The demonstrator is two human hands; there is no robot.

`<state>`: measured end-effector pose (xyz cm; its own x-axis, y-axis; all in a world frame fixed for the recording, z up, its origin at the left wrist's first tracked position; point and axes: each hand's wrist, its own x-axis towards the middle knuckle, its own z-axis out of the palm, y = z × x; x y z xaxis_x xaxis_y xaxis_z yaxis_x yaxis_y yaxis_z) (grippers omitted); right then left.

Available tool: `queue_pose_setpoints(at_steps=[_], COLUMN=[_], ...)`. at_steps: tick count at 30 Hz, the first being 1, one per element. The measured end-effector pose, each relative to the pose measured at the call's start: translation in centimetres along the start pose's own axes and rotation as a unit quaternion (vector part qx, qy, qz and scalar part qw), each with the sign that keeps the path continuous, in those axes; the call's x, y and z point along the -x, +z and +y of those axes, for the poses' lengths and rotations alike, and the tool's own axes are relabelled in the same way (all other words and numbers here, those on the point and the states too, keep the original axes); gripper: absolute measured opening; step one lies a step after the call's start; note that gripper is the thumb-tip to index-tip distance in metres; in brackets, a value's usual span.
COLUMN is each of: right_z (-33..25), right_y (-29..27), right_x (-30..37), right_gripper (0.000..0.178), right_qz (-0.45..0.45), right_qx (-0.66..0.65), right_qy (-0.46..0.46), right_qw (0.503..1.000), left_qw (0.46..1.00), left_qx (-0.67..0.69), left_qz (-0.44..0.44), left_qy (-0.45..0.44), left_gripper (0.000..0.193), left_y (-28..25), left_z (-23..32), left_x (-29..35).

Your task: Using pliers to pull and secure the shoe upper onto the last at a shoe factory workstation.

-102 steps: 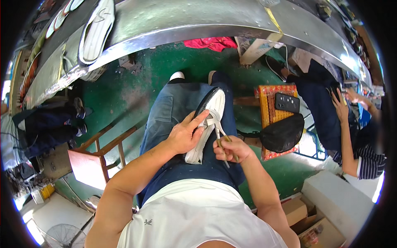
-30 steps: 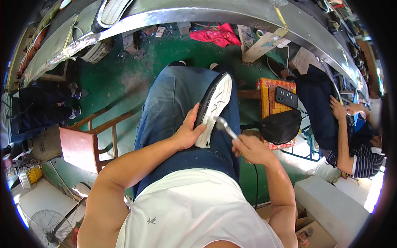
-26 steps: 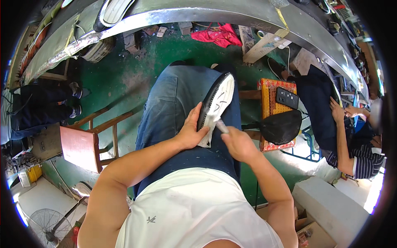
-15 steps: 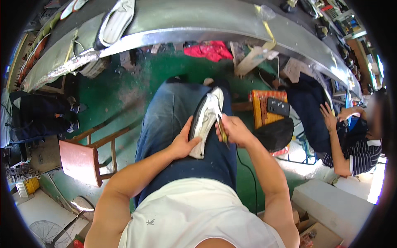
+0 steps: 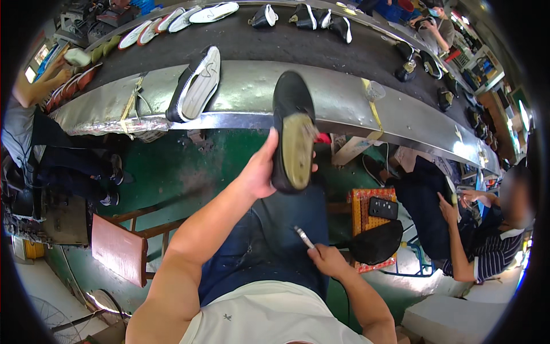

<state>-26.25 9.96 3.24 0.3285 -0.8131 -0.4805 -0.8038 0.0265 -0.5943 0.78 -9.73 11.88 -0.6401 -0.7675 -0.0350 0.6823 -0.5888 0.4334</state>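
Observation:
Out in front of me, my left hand (image 5: 262,172) grips a black shoe (image 5: 292,94) from its left side, toe pointing away. An olive-green last (image 5: 297,155) fills the shoe's opening. My right hand (image 5: 331,261) rests low over my right thigh, its fingers closed round a slim silver tool (image 5: 304,237) with a dark tip; its exact kind cannot be made out. Beyond the left hand, a black shoe with a white underside (image 5: 201,86) lies on the metal edge of the bench (image 5: 246,74).
Several white soles (image 5: 212,12) and dark shoes (image 5: 303,17) line the dark belt (image 5: 240,37). A wooden stool (image 5: 119,246) stands at left. On the right, a phone (image 5: 383,208) and a black cap-like item (image 5: 376,241) lie on a woven seat; a co-worker in stripes (image 5: 498,252) sits beyond.
The left hand has lifted the shoe off my lap toward the bench and turned its black upper into view. The right hand has drawn back lower with the tool. My view has tipped up.

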Motion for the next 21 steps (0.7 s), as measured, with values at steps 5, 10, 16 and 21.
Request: queue_pose_setpoints(at_steps=[5, 10, 16, 21], right_z=[-0.7, 0.3, -2.3, -5.9], right_y=[0.6, 0.7, -1.6, -7.8], right_x=[0.1, -0.5, -0.2, -3.3], right_gripper=[0.044, 0.044, 0.052, 0.084], right_qz=[0.005, -0.005, -0.048, 0.246], right_qx=[0.030, 0.012, 0.134, 0.108], right_qy=[-0.029, -0.009, -0.046, -0.232], right_qw=[0.999, 1.000, 0.989, 0.935], left_qw=[0.996, 0.997, 0.998, 0.995], left_qx=[0.045, 0.012, 0.019, 0.044], left_qz=[0.069, 0.070, 0.061, 0.084], left_qy=[0.027, 0.021, 0.007, -0.003], left_gripper=[0.080, 0.079, 0.081, 0.084], left_y=[-0.7, 0.6, -0.8, 1.4], left_z=[2.0, 2.7, 3.1, 2.4], left_x=[-4.3, -4.9, -5.6, -4.4])
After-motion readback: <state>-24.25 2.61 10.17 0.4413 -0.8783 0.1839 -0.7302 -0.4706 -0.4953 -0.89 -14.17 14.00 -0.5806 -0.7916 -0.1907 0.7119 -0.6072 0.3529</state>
